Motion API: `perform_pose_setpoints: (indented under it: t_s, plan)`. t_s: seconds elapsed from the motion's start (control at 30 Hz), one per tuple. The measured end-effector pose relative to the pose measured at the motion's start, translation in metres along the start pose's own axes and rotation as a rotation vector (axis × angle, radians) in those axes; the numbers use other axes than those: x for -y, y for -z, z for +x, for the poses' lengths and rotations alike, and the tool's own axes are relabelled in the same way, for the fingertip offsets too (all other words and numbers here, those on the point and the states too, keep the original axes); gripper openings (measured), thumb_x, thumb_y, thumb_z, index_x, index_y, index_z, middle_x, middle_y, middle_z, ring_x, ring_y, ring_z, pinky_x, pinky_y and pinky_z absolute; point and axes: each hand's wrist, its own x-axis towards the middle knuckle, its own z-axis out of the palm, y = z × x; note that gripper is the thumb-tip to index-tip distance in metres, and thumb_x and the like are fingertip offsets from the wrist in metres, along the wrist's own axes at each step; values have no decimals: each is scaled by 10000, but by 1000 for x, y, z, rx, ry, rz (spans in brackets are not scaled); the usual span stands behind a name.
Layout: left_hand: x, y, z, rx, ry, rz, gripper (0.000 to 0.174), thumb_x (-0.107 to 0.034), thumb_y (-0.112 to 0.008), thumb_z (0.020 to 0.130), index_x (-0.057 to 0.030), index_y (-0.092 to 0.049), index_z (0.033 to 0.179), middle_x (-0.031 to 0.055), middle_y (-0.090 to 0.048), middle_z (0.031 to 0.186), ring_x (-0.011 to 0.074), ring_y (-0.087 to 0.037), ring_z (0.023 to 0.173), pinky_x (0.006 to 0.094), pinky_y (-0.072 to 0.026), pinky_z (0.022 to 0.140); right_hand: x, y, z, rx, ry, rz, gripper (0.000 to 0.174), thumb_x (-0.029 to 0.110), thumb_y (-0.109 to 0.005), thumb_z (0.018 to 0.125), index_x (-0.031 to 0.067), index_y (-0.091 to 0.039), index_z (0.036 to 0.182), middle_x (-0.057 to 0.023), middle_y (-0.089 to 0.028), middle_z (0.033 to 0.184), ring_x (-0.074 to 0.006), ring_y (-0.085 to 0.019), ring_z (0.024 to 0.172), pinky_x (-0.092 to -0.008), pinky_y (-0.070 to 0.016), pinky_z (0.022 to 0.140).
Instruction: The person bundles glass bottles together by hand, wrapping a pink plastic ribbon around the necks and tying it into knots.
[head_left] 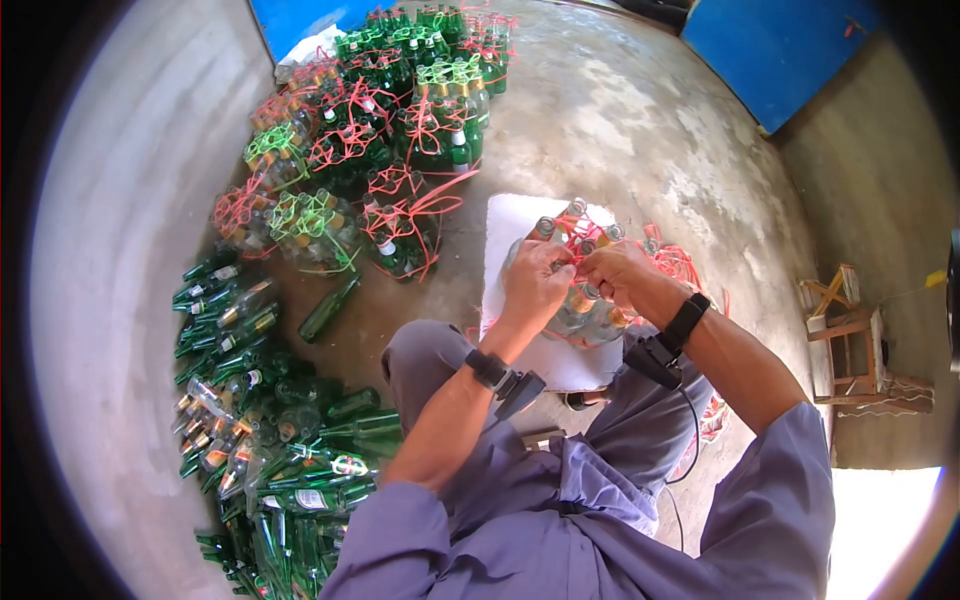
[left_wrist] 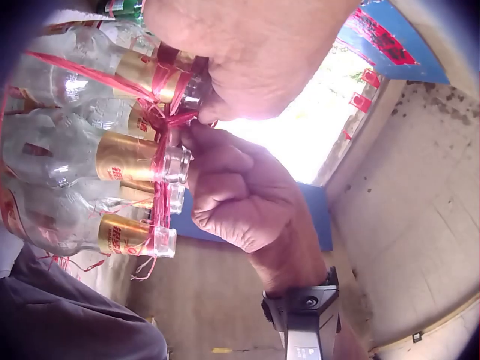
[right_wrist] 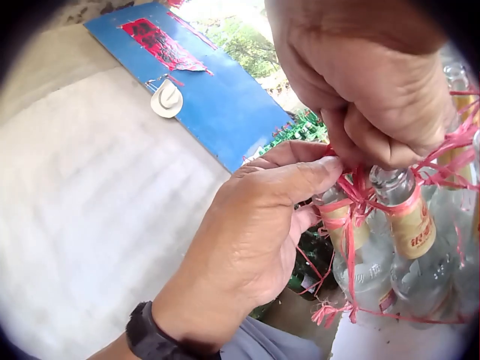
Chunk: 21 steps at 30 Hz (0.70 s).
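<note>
A bundle of clear glass bottles [left_wrist: 64,146] with gold neck labels stands upright on a white board [head_left: 505,215]. Red plastic twine [right_wrist: 351,225] loops around the bottle necks and crosses between them. My left hand [head_left: 540,280] pinches the twine between thumb and fingers, close over the bottle mouths. Right beside it, my right hand [head_left: 625,272] grips the same twine with curled fingers [left_wrist: 225,187]. Both hands meet at a knot-like crossing by one bottle neck [right_wrist: 391,180], and the fingertips partly hide the twine there.
Tied bundles of green and clear bottles [head_left: 400,130] stand at the back left. Loose green bottles [head_left: 300,460] lie piled along the left wall, and a single one [head_left: 328,308] lies nearer the board. Loose red twine [head_left: 680,265] lies right of the bundle. A wooden stool [head_left: 850,345] stands far right.
</note>
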Motion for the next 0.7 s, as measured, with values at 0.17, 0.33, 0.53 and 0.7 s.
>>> perform_pose_setpoints:
  t_s: [0.17,0.33,0.53,0.7]
  plan:
    - [-2,0,-1,0,58,-13,164,-111,-705,818,-17,-739,949,137,-681,1023,263,-596,1118,349,-503,923,7,-4,-5,-17,22,-78,148,46,-754,811,22,-684,683,-24,-524,560,-109,-444,427,-308,-262,389]
    - [-1,-1,-1,-27,77,-60,144,-133,-732,800,-60,-769,918,100,-691,995,260,-624,1062,366,-503,925,13,-13,-14,-114,31,-135,168,42,-763,785,33,-661,651,-29,-516,545,-114,-440,420,-318,-234,376]
    - [3,0,0,2,89,-105,149,-150,-725,804,-67,-773,919,100,-691,1005,253,-612,1088,358,-497,945,14,-10,-4,-122,73,-448,262,69,-766,768,45,-598,568,-29,-500,504,-127,-509,433,-345,-337,372]
    - [3,1,0,10,68,-74,158,-164,-719,810,-65,-773,922,105,-691,1015,252,-609,1097,353,-491,957,4,0,8,-79,332,-694,286,92,-767,761,49,-581,548,-30,-500,505,-138,-523,432,-352,-376,379]
